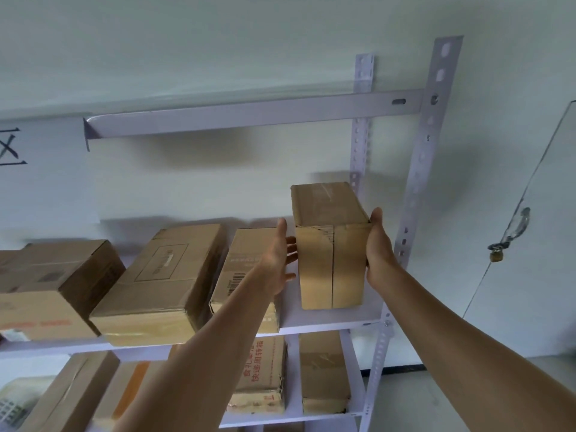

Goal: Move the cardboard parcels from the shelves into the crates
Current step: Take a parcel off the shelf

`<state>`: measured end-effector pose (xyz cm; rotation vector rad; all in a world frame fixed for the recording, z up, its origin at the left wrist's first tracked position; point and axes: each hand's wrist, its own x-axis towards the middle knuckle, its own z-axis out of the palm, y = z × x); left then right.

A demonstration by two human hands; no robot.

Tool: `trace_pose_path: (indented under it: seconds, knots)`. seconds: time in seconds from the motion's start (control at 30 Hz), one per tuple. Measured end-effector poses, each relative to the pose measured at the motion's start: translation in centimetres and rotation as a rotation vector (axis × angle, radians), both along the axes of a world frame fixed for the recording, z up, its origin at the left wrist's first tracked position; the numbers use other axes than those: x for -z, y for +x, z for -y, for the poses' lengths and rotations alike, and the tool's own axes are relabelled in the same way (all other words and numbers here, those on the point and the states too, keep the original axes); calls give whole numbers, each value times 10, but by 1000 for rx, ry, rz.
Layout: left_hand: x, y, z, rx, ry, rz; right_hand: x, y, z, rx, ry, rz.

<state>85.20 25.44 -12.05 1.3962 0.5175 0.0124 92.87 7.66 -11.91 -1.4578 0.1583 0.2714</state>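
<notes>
**A:** Reading left to right, what have you got on that middle shelf [330, 327]?

**B:** Three flat parcels: a wide box [46, 288] at the far left, a larger one [156, 285] overhanging the edge, then a narrow box with a barcode [246, 269]. At the right end, by the perforated upright [417, 194], stands the tall parcel [332, 244] I'm after.

**A:** Hands?

**B:** My left hand [277, 260] is spread wide, fingers just beside the tall parcel's left face; I can't tell whether it touches, and it holds nothing. My right hand [378, 247] is flat against the right face, thumb up at the top corner, pressing rather than curled around.

**A:** How will it handle?

**B:** Stiff, I'd judge. It's plain brown cardboard, taped along a centre seam, torn a little near the top edge. The tape looks slick, so I'd squeeze the bare side faces at mid-height. Weight is a guess; its size suggests light.

**A:** Crates?

**B:** None in view.
</notes>
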Motion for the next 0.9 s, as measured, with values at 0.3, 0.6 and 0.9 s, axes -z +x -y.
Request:
trace_pose_path:
  seconds: [0.3, 0.6, 0.9]
  knots:
    - [-6, 4, 7, 10, -16, -66, 0, -9, 9, 8, 97, -7]
    - [-14, -1, -2, 25, -118, 99, 4, -6, 9, 37, 240, 112]
    - [3, 0, -7, -36, -133, 42, 18, -21, 7, -21, 135, 28]
